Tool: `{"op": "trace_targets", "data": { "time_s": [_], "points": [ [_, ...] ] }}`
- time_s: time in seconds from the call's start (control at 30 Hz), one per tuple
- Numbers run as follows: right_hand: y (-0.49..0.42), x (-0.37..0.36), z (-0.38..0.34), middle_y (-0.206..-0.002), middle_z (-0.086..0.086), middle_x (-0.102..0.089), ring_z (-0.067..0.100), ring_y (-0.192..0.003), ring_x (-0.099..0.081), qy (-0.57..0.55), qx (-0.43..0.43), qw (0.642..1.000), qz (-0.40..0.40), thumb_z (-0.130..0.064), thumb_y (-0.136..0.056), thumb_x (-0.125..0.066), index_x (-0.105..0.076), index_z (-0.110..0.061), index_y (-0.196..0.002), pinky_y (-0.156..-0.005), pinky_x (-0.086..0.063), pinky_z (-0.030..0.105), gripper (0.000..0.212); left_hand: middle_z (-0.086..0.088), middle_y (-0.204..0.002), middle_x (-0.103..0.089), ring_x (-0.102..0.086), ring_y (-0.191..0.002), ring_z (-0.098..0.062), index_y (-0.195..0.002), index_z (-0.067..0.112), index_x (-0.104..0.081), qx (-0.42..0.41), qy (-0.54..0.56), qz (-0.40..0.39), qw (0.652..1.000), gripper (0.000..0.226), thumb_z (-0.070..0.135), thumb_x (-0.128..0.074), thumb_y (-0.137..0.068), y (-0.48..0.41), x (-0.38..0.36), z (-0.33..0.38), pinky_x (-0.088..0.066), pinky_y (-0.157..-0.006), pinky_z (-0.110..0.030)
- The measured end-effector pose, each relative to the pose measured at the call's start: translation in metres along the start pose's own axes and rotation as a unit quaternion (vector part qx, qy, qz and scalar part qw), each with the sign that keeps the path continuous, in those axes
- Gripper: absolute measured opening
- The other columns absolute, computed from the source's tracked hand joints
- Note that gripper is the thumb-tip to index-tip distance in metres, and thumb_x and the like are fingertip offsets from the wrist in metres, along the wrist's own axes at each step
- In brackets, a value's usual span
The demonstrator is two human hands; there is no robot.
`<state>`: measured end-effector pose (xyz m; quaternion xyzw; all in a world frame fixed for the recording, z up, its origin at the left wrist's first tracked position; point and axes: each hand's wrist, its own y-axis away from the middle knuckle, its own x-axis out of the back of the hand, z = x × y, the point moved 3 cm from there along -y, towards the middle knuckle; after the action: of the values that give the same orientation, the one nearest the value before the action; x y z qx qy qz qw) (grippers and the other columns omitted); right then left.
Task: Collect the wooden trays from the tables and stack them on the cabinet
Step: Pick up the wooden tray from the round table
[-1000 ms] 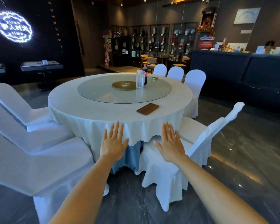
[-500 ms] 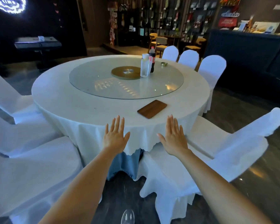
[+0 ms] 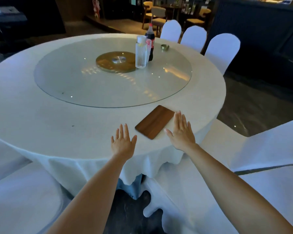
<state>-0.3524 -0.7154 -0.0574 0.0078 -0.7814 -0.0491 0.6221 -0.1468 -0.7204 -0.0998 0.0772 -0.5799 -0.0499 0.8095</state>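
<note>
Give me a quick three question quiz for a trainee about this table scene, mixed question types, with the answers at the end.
1. True or false: the wooden tray lies on the glass turntable.
2. Which hand is nearer the tray? A) left hand B) right hand
3. What stands behind the clear bottle?

Key
1. False; it lies on the tablecloth, near the table's edge.
2. B
3. A cola bottle.

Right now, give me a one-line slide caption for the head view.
Both open hands, left and right, reach toward the wooden tray on the white round table.
</note>
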Motion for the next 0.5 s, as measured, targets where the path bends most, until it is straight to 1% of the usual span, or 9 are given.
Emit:
{"op": "trace_targets", "data": {
  "time_s": [0.07, 0.13, 0.2, 0.27, 0.33, 0.43, 0.5],
  "points": [
    [-0.024, -0.005, 0.011, -0.159, 0.011, 0.016, 0.025, -0.148, 0.009, -0.014, -0.009, 1.000, -0.008, -0.043, -0.098, -0.026, 0.016, -0.006, -0.147, -0.121, -0.002, 0.041, 0.074, -0.009, -0.160, -0.011, -0.021, -0.145, -0.028, -0.151, 0.014, -0.003, 0.034, 0.025, -0.009, 0.999, 0.064, 0.046, -0.021, -0.098, -0.019, -0.007, 0.007, -0.022, -0.116, -0.044],
    [-0.048, -0.010, 0.022, -0.159, 0.013, 0.010, 0.028, -0.148, 0.000, -0.030, -0.018, 0.999, -0.011, -0.042, -0.098, -0.029, 0.011, -0.006, -0.148, -0.120, -0.009, 0.041, 0.073, -0.014, -0.150, -0.033, -0.039, -0.133, -0.034, -0.147, 0.010, -0.018, 0.085, 0.062, -0.027, 0.994, 0.060, 0.045, -0.023, -0.098, -0.037, -0.014, 0.015, -0.035, -0.105, -0.045],
    [-0.075, -0.016, 0.032, -0.159, 0.017, 0.001, 0.031, -0.146, -0.011, -0.038, -0.022, 0.999, -0.005, -0.040, -0.098, -0.031, 0.005, -0.005, -0.149, -0.117, -0.020, 0.041, 0.071, -0.018, -0.138, -0.047, -0.049, -0.123, -0.037, -0.138, 0.006, -0.030, 0.130, 0.090, -0.044, 0.986, 0.056, 0.044, -0.023, -0.098, -0.056, -0.021, 0.022, -0.041, -0.096, -0.043],
    [-0.105, -0.022, 0.042, -0.157, 0.019, -0.009, 0.034, -0.142, -0.020, -0.053, -0.025, 0.998, -0.011, -0.038, -0.098, -0.034, -0.003, -0.005, -0.149, -0.112, -0.029, 0.042, 0.068, -0.022, -0.130, -0.054, -0.053, -0.118, -0.038, -0.132, 0.002, -0.034, 0.166, 0.099, -0.059, 0.979, 0.055, 0.044, -0.023, -0.098, -0.073, -0.028, 0.028, -0.043, -0.092, -0.041],
    [-0.135, -0.028, 0.051, -0.154, 0.019, -0.019, 0.035, -0.138, -0.026, -0.067, -0.028, 0.997, -0.026, -0.037, -0.098, -0.035, -0.009, -0.004, -0.148, -0.107, -0.034, 0.045, 0.065, -0.023, -0.126, -0.057, -0.054, -0.117, -0.038, -0.128, 0.001, -0.038, 0.198, 0.097, -0.077, 0.972, 0.055, 0.044, -0.023, -0.099, -0.090, -0.036, 0.034, -0.043, -0.092, -0.040],
    [-0.178, -0.035, 0.064, -0.148, 0.019, -0.029, 0.036, -0.134, -0.032, -0.068, -0.030, 0.996, -0.050, -0.037, -0.098, -0.035, -0.016, -0.002, -0.146, -0.102, -0.037, 0.047, 0.062, -0.021, -0.126, -0.058, -0.056, -0.117, -0.036, -0.128, 0.001, -0.041, 0.237, 0.093, -0.109, 0.961, 0.059, 0.048, -0.021, -0.098, -0.116, -0.050, 0.041, -0.043, -0.094, -0.039],
    [-0.204, -0.041, 0.071, -0.145, 0.020, -0.033, 0.037, -0.132, -0.034, -0.066, -0.033, 0.995, -0.061, -0.038, -0.098, -0.035, -0.019, -0.001, -0.144, -0.100, -0.037, 0.047, 0.062, -0.019, -0.123, -0.061, -0.061, -0.112, -0.035, -0.128, 0.003, -0.044, 0.255, 0.096, -0.128, 0.954, 0.062, 0.051, -0.020, -0.096, -0.133, -0.062, 0.046, -0.045, -0.094, -0.039]
  ]
}}
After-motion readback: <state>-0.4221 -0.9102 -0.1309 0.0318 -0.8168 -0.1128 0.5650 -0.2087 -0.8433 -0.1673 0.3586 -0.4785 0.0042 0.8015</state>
